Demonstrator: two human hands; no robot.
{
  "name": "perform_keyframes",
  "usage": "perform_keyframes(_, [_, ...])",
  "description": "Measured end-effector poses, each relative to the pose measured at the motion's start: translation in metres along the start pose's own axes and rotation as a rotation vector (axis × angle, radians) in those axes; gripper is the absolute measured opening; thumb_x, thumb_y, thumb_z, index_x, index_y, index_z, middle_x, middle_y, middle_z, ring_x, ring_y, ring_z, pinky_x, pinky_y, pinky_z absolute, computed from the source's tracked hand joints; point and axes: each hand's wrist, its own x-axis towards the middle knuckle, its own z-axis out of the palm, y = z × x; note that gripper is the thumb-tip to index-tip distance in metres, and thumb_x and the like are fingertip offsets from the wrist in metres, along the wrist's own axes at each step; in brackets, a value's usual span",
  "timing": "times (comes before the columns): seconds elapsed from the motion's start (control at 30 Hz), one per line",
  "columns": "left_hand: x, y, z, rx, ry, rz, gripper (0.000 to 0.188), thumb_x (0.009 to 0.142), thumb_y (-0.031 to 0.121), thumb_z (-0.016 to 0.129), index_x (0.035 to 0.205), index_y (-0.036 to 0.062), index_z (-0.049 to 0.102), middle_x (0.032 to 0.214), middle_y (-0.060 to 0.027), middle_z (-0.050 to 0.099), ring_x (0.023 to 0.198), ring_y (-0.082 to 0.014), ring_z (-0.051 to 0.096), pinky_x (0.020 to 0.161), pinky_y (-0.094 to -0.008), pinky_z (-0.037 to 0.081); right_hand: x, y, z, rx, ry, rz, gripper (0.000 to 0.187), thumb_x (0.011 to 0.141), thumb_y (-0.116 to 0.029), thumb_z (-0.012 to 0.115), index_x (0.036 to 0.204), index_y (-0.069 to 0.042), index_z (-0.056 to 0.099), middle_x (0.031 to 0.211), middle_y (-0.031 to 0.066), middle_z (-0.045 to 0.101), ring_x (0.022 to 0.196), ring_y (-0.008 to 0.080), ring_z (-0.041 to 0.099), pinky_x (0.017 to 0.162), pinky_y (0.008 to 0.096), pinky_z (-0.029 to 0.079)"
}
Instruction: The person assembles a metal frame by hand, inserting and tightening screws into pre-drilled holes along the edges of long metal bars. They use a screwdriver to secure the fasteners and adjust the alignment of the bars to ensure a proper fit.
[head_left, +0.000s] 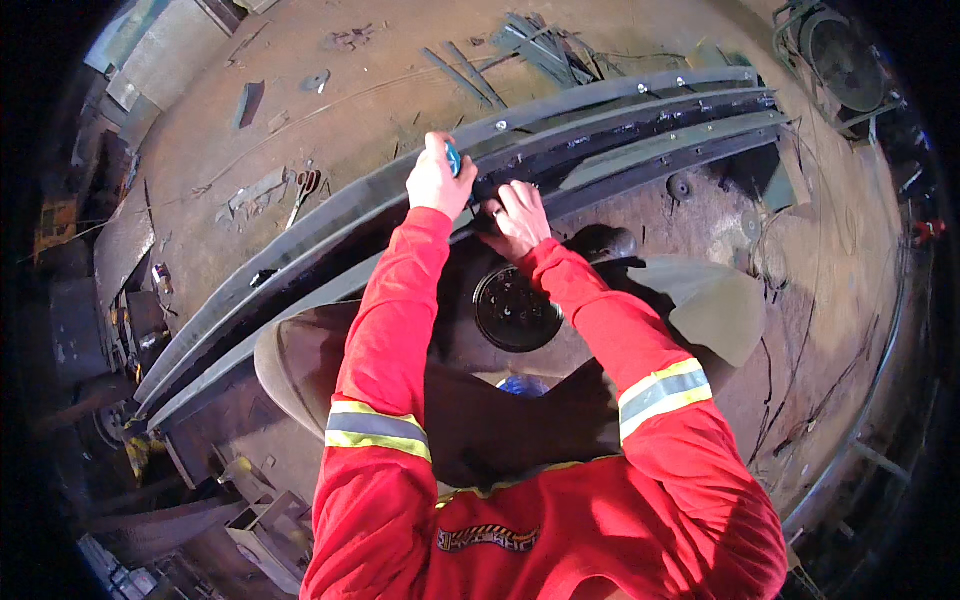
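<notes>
My left hand (438, 183) is closed around a small teal object (453, 158) whose kind I cannot make out, above the middle of a long dark steel beam assembly (350, 215). The assembly runs across in front of me from lower left to upper right, with raised parallel flanges and a dark channel between them. Beside it and slightly nearer, my right hand (517, 218) rests at the beam's near edge with bent fingers pressed together. Whatever those fingers grip is hidden in shadow. Between the hands, part of the channel is covered.
A round black dish (517, 308) with small pieces stands between my knees, a blue item (523, 385) behind it. Beyond the beam lie a red-handled hand tool (305, 185) and several flat metal bars (545, 48). A large wheel (842, 62) stands far right.
</notes>
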Motion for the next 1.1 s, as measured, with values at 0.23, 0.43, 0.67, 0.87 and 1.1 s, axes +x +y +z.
perform_keyframes(0.23, [0.006, -0.010, -0.030, -0.202, -0.079, -0.061, 0.042, 0.071, 0.024, 0.077, 0.101, 0.0032, 0.056, 0.077, -0.0093, 0.057, 0.073, -0.0180, 0.058, 0.068, -0.0308, 0.047, -0.041, -0.049, 0.039, 0.413, 0.081, 0.848, 0.025, 0.072, -0.021, 0.073, 0.079, 0.000, 0.061, 0.087, 0.0177, 0.059, 0.083, 0.0346, 0.058, 0.072, 0.0397, 0.046])
perform_keyframes(0.43, [-0.005, 0.025, -0.046, 0.206, -0.054, -0.274, 0.045, 0.070, 0.042, 0.073, 0.084, -0.0002, 0.065, 0.070, -0.0170, 0.064, 0.070, -0.0267, 0.065, 0.068, -0.0368, 0.051, -0.061, -0.006, 0.084, 0.782, 0.039, 0.909, 0.022, 0.080, -0.018, 0.069, 0.077, 0.002, 0.061, 0.065, 0.0118, 0.060, 0.056, 0.0179, 0.055, 0.054, 0.0350, 0.045])
perform_keyframes(0.67, [-0.024, -0.032, -0.002, -0.199, -0.483, -0.407, 0.037, 0.084, 0.036, 0.065, 0.084, -0.0006, 0.065, 0.058, -0.0061, 0.057, 0.043, -0.0126, 0.050, 0.040, -0.0294, 0.036, -0.040, -0.021, 0.064, 1.442, 0.005, 1.119, 0.015, 0.088, -0.013, 0.065, 0.081, 0.000, 0.060, 0.066, 0.0033, 0.057, 0.051, 0.0115, 0.053, 0.042, 0.0279, 0.044])
perform_keyframes(0.87, [-0.029, -0.024, -0.007, -0.724, -0.553, -0.557, 0.033, 0.093, 0.035, 0.056, 0.099, 0.0027, 0.057, 0.076, -0.0045, 0.060, 0.043, -0.0051, 0.040, 0.037, -0.0210, 0.025, -0.037, -0.025, 0.060, 1.543, 0.080, 1.041, 0.012, 0.087, -0.011, 0.065, 0.089, 0.000, 0.064, 0.072, 0.0026, 0.060, 0.057, 0.0119, 0.056, 0.047, 0.0272, 0.048])
perform_keyframes(1.1, [-0.027, -0.013, 0.006, -0.796, -0.381, -0.638, 0.028, 0.092, 0.036, 0.058, 0.090, 0.0078, 0.055, 0.069, -0.0006, 0.055, 0.047, -0.0066, 0.043, 0.043, -0.0211, 0.034, -0.031, -0.037, 0.064, 1.328, 0.160, 1.109, 0.011, 0.086, -0.010, 0.065, 0.088, 0.002, 0.066, 0.074, 0.0033, 0.062, 0.061, 0.0104, 0.056, 0.052, 0.0262, 0.051])
